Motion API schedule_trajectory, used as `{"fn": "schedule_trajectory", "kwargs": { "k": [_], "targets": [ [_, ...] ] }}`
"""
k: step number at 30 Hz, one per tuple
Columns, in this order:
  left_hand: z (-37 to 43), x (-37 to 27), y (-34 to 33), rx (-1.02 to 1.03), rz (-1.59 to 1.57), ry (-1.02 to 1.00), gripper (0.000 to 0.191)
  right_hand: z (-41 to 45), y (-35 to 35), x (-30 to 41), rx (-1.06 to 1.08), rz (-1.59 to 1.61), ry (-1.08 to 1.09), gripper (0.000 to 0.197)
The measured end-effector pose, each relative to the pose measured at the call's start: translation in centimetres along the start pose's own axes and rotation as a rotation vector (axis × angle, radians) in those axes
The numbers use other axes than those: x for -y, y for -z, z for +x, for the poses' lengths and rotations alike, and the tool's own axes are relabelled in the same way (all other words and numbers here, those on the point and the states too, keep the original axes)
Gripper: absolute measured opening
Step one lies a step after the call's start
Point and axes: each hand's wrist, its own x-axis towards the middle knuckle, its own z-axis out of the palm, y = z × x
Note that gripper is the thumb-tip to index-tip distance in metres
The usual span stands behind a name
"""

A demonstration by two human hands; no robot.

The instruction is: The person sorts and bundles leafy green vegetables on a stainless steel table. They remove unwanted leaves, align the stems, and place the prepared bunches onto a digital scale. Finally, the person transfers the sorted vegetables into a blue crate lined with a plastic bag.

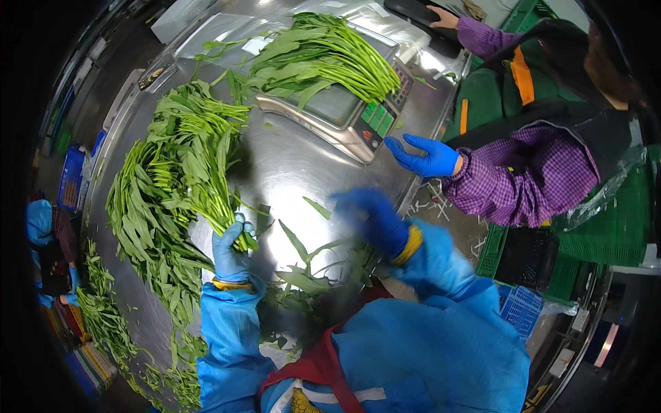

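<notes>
In a light blue glove, my left hand grips the stem ends of a bunch of leafy greens, which look like water spinach. Its leaves point away from me, over a larger heap of the same greens. My right hand, in a darker blue glove, is blurred by motion above the metal table; whether it holds anything is unclear. Between my hands and close to my body lie loose leaves. Beyond them, a pile of greens rests on a digital scale.
At the right, a co-worker's blue-gloved hand hovers near the scale; their other hand touches a dark object. Plastic bags lie at the far side. Green crates stand at right. Another person is at far left, beside more greens.
</notes>
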Motion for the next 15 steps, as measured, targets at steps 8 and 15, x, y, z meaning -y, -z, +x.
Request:
{"fn": "schedule_trajectory", "kwargs": {
  "k": [8,15],
  "targets": [
    [-3.2,-2.2,-1.4,0.137,0.091,-0.161,0.032,-6.0,-5.6,0.8,0.138,-0.034,-0.172,0.022],
    [-4.3,-1.8,-1.1,0.100,0.088,-0.147,0.039,-6.6,-4.8,0.4,0.088,0.011,-0.128,0.021]
  ]
}}
